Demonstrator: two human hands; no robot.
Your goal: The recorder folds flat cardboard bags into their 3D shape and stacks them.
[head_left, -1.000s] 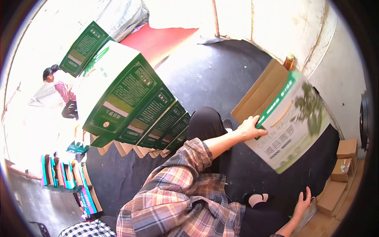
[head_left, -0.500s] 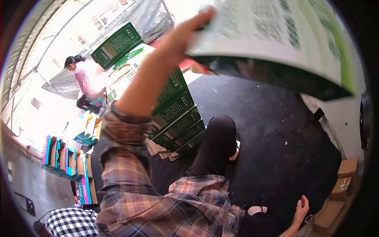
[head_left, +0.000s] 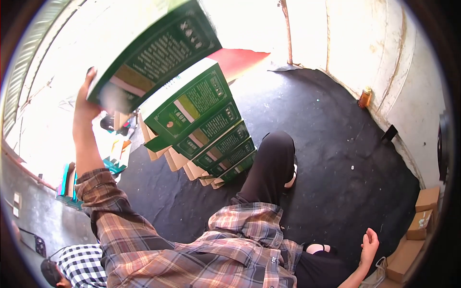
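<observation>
My left hand (head_left: pixel 86 98) is raised at the upper left, closed on the lower left corner of a large green-and-white carton (head_left: pixel 163 53). The carton tilts in the air, partly cut off by the top of the view. Beneath and to the right of it stands a leaning stack of similar green cartons (head_left: pixel 206 115), with brown flaps sticking out on the left side. Low at the right, my right hand (head_left: pixel 369 246) hangs away from the cartons, its fingers loosely bent and apart, with nothing seen in them.
Teal and brown cardboard trays (head_left: pixel 69 187) stand at the left. Small brown boxes (head_left: pixel 415 228) line the right edge. An amber bottle (head_left: pixel 365 97) is by the far right wall. At the lower left is a person in a checkered top (head_left: pixel 81 264); another person (head_left: pixel 115 124) is mostly hidden behind the carton.
My left hand has swung the carton from the upper right to the upper left, over the stack. More of the stack's top now shows. My right hand has barely moved.
</observation>
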